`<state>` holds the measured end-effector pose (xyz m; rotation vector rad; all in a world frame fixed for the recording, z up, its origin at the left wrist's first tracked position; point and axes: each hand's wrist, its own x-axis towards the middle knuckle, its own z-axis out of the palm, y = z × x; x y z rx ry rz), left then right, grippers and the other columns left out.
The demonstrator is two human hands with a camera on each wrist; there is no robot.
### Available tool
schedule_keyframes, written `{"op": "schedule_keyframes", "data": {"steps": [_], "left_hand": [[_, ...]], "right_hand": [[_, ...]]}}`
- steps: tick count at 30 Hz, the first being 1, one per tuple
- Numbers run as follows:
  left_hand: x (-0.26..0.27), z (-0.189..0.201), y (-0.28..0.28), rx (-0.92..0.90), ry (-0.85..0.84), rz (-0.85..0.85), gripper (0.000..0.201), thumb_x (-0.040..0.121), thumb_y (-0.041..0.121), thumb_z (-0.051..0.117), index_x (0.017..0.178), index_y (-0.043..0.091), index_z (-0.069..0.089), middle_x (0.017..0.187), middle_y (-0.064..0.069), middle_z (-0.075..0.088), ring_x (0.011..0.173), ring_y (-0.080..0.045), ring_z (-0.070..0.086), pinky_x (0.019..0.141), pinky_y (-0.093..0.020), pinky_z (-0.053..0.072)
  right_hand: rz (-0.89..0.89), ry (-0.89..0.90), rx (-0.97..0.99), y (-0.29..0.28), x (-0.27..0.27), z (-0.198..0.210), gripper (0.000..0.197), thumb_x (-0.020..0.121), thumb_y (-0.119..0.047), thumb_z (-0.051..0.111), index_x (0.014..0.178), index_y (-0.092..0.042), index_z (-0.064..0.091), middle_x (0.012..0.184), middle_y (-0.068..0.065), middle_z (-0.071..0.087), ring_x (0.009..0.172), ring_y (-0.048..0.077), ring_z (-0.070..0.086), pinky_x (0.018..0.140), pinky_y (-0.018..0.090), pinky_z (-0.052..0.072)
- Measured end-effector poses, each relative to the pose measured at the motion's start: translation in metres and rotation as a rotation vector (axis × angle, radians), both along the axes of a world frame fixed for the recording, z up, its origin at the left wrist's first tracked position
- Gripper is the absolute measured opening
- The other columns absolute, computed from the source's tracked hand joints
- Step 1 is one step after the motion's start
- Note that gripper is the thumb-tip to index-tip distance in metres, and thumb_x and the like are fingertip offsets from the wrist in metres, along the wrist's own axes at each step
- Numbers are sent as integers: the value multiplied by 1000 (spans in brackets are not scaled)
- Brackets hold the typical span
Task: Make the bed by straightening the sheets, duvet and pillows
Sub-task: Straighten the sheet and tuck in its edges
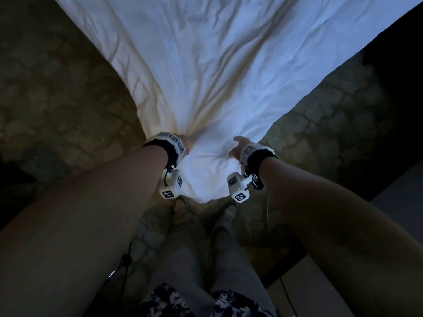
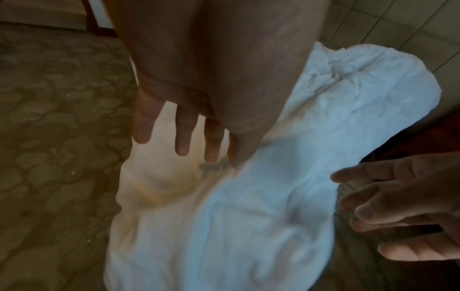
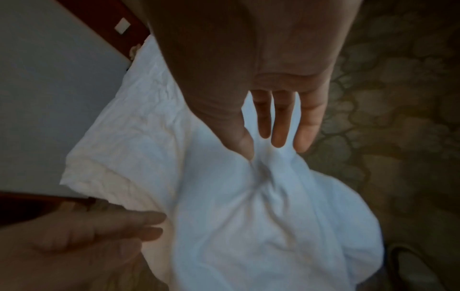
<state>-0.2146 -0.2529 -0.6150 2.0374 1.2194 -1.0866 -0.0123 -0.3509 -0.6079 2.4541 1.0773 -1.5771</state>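
1. Both forearms are reaching forward from the bottom of the head view, and the left hand (image 1: 184, 144) is pinching a gather of the white duvet (image 1: 217, 65) between thumb and fingers (image 2: 183, 137), which are lying mostly straight and a little spread.
2. The right hand (image 1: 237, 147) is sitting at the same corner's other edge. The cloth is puckering at its thumb (image 3: 240, 143) and fingertips, so it seems to be pinching too, though loosely.
3. The duvet is lying creased, with patterned carpet (image 1: 57, 99) showing on both sides. Its long axis is running straight away from the person, and its near corner is pointing back at them.
4. Judging by this, the duvet-straightening step is going on. The next move is probably calling for a firmer right-hand grip and an even pull toward the body.
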Motion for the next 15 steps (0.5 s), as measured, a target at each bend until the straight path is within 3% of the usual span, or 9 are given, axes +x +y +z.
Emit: {"op": "schedule_keyframes", "data": {"steps": [2, 5, 10, 15], "left_hand": [[17, 22, -2, -16, -80, 50, 54, 100, 31, 49, 149, 19, 30, 151, -8, 38, 131, -28, 45, 102, -34, 39], [55, 65, -11, 39, -183, 75, 66, 94, 48, 52, 150, 25, 25, 153, -5, 35, 132, -29, 44, 105, -41, 41], [138, 137, -3, 79, -347, 91, 69, 92, 47, 57, 149, 24, 28, 150, -6, 38, 131, -29, 44, 103, -40, 42], [221, 199, 21, 160, -384, 6, 71, 90, 50, 58, 149, 25, 27, 149, -5, 40, 130, -29, 45, 104, -42, 41]], "right_hand": [[44, -30, -7, -2, 17, 15, 64, 92, -17, 58, 149, -21, 31, 147, 7, 44, 128, 27, 50, 101, 32, 42], [107, -49, 65, -2, 54, 49, 62, 92, -17, 59, 148, -19, 34, 148, 8, 44, 128, 28, 49, 99, 34, 45], [107, -109, 185, 3, 123, 108, 56, 91, -19, 60, 144, -21, 41, 141, 8, 50, 121, 27, 54, 94, 34, 48], [98, -201, 291, 13, 191, 171, 54, 91, -17, 60, 142, -21, 44, 136, 7, 53, 118, 24, 56, 94, 32, 48]]}}
